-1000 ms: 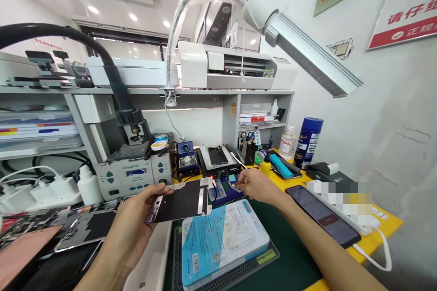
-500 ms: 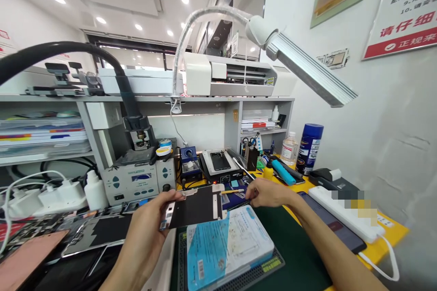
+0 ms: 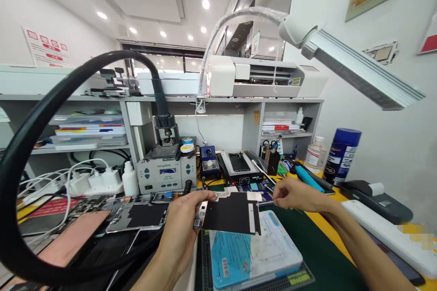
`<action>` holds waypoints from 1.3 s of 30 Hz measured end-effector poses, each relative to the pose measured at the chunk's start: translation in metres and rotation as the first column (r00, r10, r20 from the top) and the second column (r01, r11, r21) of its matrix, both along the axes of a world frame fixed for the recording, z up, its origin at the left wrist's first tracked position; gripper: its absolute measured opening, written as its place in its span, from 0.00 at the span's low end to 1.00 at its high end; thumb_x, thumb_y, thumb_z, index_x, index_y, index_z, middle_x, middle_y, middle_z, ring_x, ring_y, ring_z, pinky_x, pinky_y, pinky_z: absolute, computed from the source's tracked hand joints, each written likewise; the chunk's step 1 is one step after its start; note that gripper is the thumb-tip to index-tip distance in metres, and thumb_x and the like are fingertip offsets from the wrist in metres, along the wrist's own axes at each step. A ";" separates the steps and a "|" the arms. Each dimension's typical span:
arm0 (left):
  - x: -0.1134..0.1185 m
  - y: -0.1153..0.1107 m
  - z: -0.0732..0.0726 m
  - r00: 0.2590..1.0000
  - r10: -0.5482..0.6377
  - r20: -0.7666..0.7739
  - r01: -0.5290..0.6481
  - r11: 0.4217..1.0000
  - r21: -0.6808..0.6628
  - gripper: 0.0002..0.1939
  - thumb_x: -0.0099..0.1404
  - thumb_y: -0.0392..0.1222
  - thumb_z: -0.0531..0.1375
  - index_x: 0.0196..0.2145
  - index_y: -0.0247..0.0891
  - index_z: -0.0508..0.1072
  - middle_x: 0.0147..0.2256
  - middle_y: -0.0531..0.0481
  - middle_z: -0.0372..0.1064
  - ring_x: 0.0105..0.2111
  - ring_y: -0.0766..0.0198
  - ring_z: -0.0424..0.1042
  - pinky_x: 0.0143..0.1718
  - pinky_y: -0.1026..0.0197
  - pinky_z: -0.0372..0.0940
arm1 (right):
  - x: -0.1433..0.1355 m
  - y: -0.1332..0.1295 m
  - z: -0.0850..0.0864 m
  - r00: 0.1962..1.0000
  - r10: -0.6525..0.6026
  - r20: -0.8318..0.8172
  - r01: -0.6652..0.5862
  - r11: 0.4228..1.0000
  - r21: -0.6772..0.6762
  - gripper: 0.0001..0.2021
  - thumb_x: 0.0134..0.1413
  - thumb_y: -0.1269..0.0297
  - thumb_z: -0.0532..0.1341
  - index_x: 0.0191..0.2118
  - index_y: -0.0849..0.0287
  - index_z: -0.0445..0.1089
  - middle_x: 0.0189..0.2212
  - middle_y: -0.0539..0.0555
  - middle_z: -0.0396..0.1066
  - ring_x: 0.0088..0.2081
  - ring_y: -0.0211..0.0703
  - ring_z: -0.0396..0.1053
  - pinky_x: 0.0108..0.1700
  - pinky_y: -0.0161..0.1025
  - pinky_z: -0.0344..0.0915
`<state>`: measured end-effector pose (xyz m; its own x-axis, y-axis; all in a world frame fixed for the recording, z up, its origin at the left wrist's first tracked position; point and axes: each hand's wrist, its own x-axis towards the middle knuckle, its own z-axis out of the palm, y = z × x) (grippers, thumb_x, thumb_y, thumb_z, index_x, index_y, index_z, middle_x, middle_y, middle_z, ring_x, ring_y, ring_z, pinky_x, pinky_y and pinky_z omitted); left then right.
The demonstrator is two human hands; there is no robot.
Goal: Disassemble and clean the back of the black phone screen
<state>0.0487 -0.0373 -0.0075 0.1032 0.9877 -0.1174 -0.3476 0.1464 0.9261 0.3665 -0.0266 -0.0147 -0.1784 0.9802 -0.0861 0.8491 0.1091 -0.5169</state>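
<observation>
My left hand (image 3: 186, 220) grips the left end of a phone screen (image 3: 227, 213), its black back facing up and white strips near its right end. The thumb lies on top of the screen and the other fingers are underneath. My right hand (image 3: 293, 193) is closed in a pinch just beyond the screen's right end. A thin stick-like tool (image 3: 266, 203) reaches from its fingertips toward that end; its exact kind is unclear. Below the screen, a blue and white box (image 3: 256, 250) rests on a dark perforated pad (image 3: 295, 278).
On the left lie loose phone parts, including another screen back (image 3: 139, 216) and a pink panel (image 3: 71, 238). A hot air station (image 3: 167, 175) and a heating plate (image 3: 239, 168) stand behind. At right are a blue spray can (image 3: 342, 157), a clear bottle (image 3: 314, 154) and a white power strip (image 3: 389, 232).
The view has turned left, so most things sit further right in the picture. The screen stays in my left hand. My right hand remains near its right end, the thin tool now looking darker.
</observation>
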 end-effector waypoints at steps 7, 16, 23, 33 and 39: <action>0.000 -0.006 0.001 0.999 -0.036 -0.015 0.036 0.999 0.015 0.09 0.59 0.44 0.65 0.29 0.35 0.81 0.37 0.47 0.77 0.38 0.62 0.72 0.33 0.67 0.65 | 0.003 -0.008 0.021 0.963 -0.067 -0.261 0.117 0.977 0.178 0.15 0.58 0.50 0.61 0.34 0.59 0.72 0.24 0.49 0.71 0.28 0.41 0.70 0.34 0.37 0.67; 0.006 -0.010 0.010 0.998 -0.049 0.039 0.052 0.996 -0.077 0.10 0.58 0.44 0.66 0.28 0.33 0.80 0.32 0.47 0.77 0.30 0.66 0.71 0.29 0.67 0.64 | -0.020 0.000 -0.008 0.981 -0.102 -0.166 0.131 0.975 0.177 0.16 0.50 0.58 0.67 0.18 0.57 0.67 0.16 0.48 0.67 0.20 0.39 0.61 0.22 0.36 0.52; 0.008 -0.011 0.010 0.999 -0.041 0.014 0.042 0.995 -0.087 0.11 0.57 0.44 0.66 0.26 0.32 0.80 0.31 0.46 0.76 0.29 0.66 0.70 0.28 0.66 0.62 | -0.030 -0.016 0.020 0.917 -0.153 -0.370 0.251 0.939 0.235 0.20 0.61 0.45 0.58 0.35 0.60 0.73 0.30 0.58 0.79 0.31 0.48 0.76 0.37 0.43 0.71; 0.012 -0.015 -0.001 0.974 -0.158 -0.163 0.156 0.987 -0.028 0.11 0.54 0.44 0.68 0.33 0.34 0.79 0.29 0.47 0.74 0.29 0.64 0.68 0.30 0.63 0.56 | -0.079 -0.046 0.012 0.614 0.001 -0.789 0.251 0.948 0.197 0.12 0.52 0.54 0.71 0.38 0.55 0.78 0.36 0.55 0.82 0.37 0.46 0.78 0.37 0.36 0.73; 0.015 -0.014 -0.002 0.969 -0.156 -0.191 0.158 0.987 -0.004 0.13 0.54 0.46 0.69 0.32 0.34 0.78 0.29 0.48 0.74 0.29 0.63 0.67 0.31 0.63 0.56 | -0.090 -0.052 0.018 0.640 -0.006 -0.768 0.239 0.952 0.192 0.12 0.53 0.53 0.70 0.37 0.55 0.78 0.33 0.55 0.83 0.34 0.45 0.78 0.32 0.34 0.71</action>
<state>0.0633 -0.0518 -0.0096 0.2338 0.9623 -0.1386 -0.1383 0.1740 0.9750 0.2770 -0.0782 0.0029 0.0575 0.9604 0.2727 0.1925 0.2573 -0.9470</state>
